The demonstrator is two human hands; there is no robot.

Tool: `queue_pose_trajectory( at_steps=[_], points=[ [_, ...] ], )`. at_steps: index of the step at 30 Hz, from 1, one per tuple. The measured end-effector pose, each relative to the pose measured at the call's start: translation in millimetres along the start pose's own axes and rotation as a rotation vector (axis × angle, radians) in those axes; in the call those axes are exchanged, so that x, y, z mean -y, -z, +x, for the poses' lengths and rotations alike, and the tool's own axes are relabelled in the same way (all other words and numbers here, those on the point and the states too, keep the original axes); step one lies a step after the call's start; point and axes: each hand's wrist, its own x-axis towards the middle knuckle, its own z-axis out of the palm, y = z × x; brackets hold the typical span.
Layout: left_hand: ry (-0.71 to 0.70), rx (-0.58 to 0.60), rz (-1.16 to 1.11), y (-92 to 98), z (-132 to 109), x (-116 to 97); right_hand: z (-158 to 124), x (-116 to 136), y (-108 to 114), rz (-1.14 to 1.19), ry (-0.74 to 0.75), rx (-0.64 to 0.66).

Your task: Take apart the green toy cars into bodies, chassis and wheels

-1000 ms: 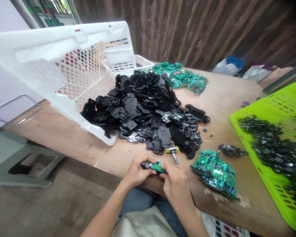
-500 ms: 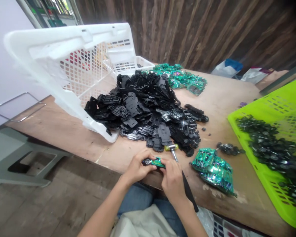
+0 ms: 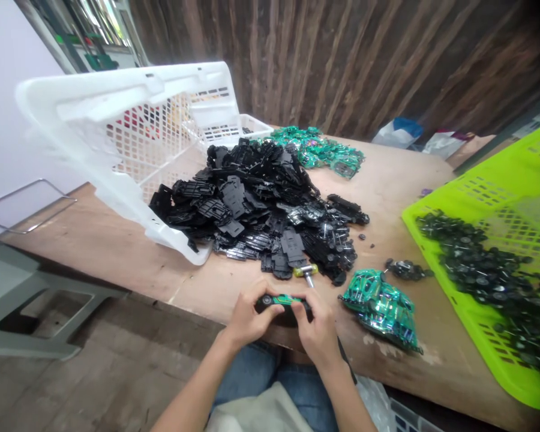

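Note:
A small green toy car (image 3: 282, 299) with black wheels is held level between both hands near the table's front edge. My left hand (image 3: 247, 315) is closed on its left end, thumb along the near side. Its right end sits in the pinch of my right hand (image 3: 317, 327). Just beyond my right hand lies a hammer (image 3: 306, 271) with a yellow-tipped head; its black handle passes partly hidden under that hand. Right of it rests a stack of shiny green car bodies (image 3: 380, 309). A heap of black car chassis (image 3: 247, 204) spreads out ahead of my hands.
A white basket (image 3: 130, 72) lies tipped on its side at the left, behind the chassis heap. On the right, a lime-green basket (image 3: 459, 300) holds many black wheels on axles (image 3: 481, 276). More green car bodies (image 3: 319, 150) lie at the back. A grey stool (image 3: 40, 324) stands at left.
My right fingers have shifted to the car's right end, so more of its green body shows between my hands. The camera view has moved slightly.

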Motion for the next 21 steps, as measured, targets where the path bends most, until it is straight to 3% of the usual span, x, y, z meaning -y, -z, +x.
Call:
queue_pose_trajectory(
  at_steps=[3, 5, 9, 12, 15, 21],
  points=[
    [0.024, -0.144, 0.072, -11.7, -12, -25, 8, 0, -4, -0.169, 0.063, -0.24],
    [0.073, -0.217, 0.105, -16.1, -16, -38, 14, 3, -8, -0.202, 0.087, -0.294],
    [0.276, -0.197, 0.095, -5.9, -7, -33, 13, 7, -1, -0.178, 0.022, -0.142],
    [0.431, -0.167, 0.113, 10.4, 7, -9, -9, 0, 14, -0.386, -0.073, -0.077],
    [0.46, -0.115, 0.129, 19.3, 15, 8, -39, -14, 30, -0.581, -0.169, -0.062],
    [0.474, -0.062, 0.135, 15.1, 22, 9, -84, -16, 57, -0.261, -0.368, 0.016]
  ],
)
